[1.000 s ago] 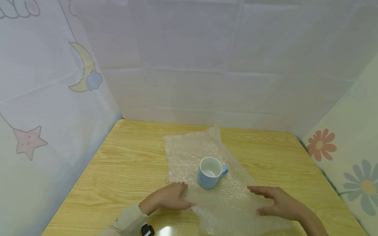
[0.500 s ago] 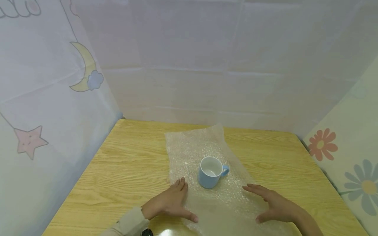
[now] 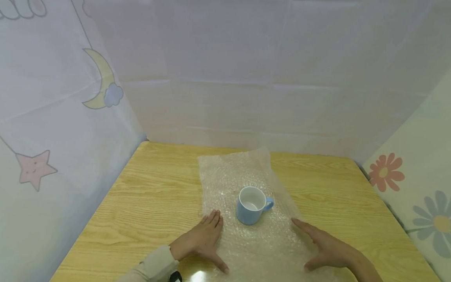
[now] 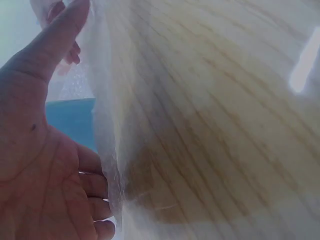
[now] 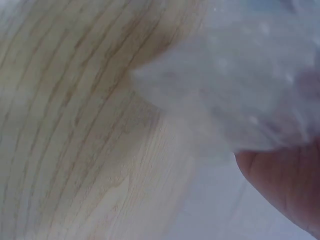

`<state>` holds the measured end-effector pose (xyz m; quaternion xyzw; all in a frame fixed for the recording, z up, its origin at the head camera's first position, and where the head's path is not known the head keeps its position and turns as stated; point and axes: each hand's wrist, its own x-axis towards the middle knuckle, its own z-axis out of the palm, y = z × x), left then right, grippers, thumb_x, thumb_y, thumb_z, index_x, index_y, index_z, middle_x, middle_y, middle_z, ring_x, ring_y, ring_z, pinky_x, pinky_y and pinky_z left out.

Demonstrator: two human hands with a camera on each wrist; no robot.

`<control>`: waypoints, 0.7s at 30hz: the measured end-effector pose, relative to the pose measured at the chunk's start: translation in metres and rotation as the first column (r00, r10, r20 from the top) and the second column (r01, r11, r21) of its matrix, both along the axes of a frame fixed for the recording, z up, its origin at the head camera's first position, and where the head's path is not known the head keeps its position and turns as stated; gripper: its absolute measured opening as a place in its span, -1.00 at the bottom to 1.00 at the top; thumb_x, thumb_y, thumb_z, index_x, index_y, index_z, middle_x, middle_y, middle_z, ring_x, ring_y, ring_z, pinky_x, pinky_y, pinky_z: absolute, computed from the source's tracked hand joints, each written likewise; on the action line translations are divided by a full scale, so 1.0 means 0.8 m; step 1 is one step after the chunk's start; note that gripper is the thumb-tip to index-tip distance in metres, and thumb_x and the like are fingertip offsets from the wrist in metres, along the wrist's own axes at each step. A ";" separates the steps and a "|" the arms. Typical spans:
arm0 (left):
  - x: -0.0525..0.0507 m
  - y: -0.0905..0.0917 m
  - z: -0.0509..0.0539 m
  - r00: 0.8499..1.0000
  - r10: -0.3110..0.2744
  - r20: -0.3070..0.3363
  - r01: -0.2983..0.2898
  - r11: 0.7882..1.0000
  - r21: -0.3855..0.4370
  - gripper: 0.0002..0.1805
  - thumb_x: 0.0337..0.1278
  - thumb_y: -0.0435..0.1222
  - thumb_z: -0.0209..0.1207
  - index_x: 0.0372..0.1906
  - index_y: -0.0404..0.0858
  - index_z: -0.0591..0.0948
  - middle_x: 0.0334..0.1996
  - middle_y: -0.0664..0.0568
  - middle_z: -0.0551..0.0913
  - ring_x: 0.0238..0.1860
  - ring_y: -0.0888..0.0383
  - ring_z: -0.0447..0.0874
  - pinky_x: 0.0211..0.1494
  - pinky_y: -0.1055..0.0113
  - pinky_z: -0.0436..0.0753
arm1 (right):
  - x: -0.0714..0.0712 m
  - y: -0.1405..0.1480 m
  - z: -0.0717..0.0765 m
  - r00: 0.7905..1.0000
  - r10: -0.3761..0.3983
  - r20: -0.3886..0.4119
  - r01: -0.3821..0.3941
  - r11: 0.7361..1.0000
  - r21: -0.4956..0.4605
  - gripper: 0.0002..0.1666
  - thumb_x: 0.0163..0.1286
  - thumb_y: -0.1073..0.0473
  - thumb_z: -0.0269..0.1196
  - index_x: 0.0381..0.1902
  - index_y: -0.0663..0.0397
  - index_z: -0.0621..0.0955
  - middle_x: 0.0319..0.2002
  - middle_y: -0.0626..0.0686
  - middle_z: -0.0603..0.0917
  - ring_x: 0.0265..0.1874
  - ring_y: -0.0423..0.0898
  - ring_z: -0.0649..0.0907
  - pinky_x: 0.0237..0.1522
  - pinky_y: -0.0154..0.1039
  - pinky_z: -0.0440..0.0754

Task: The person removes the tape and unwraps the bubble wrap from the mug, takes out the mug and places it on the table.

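A light blue mug [image 3: 248, 211] with a white inside stands upright on a sheet of bubble wrap [image 3: 229, 176], its handle pointing right. My left hand [image 3: 204, 239] rests on the sheet's left edge, fingers straight and thumb spread. In the left wrist view the left hand [image 4: 45, 150] lies along the edge of the wrap [image 4: 102, 75], part of the blue mug [image 4: 72, 120] showing behind. On the other side, my right hand [image 3: 327, 246] lies at the sheet's right edge with thumb and fingers apart. The right wrist view catches a loose flap of bubble wrap [image 5: 225, 90].
The wood-grain table [image 3: 151, 188] extends to both sides of the sheet. Pale printed cloth [image 3: 218, 98] hangs at the back and sides. A small black device [image 3: 175, 276] sits by the left wrist.
The left hand's fingers have straightened and spread, and its thumb has come down toward the near edge. The near part of the bubble wrap lies flatter. The mug stays in place.
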<state>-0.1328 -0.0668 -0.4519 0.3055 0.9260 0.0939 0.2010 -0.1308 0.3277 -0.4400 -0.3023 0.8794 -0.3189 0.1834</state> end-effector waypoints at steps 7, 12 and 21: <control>-0.002 -0.001 -0.003 0.998 -0.034 -0.046 0.032 0.998 -0.048 0.53 -0.51 0.48 0.31 0.46 -0.51 0.03 0.47 -0.39 -0.11 0.49 -0.20 -0.21 0.47 0.01 -0.02 | 0.000 -0.004 -0.001 1.000 0.004 0.005 -0.004 1.000 -0.005 0.20 0.11 -0.17 0.44 0.44 0.41 0.13 0.37 0.41 0.23 0.23 0.48 0.30 0.02 -0.09 0.60; -0.003 -0.005 -0.004 0.998 -0.035 -0.053 0.032 0.998 -0.056 0.55 -0.59 0.45 0.37 0.47 -0.50 0.04 0.48 -0.37 -0.11 0.49 -0.19 -0.19 0.47 0.01 0.00 | -0.007 -0.010 -0.002 1.000 -0.020 0.001 0.020 0.999 -0.048 -0.11 0.36 0.01 0.29 0.37 0.52 0.20 0.29 0.51 0.29 0.09 0.45 0.47 -0.19 0.15 0.65; -0.017 -0.012 -0.008 0.997 -0.060 -0.054 0.058 0.998 -0.033 0.56 -0.64 0.41 0.40 0.47 -0.50 0.03 0.48 -0.37 -0.13 0.49 -0.20 -0.20 0.46 -0.04 0.01 | -0.015 -0.021 0.004 0.995 -0.077 -0.070 0.070 0.994 -0.087 -0.28 0.45 0.03 0.20 0.32 0.48 0.33 0.20 0.46 0.44 -0.04 0.28 0.62 -0.20 -0.06 0.69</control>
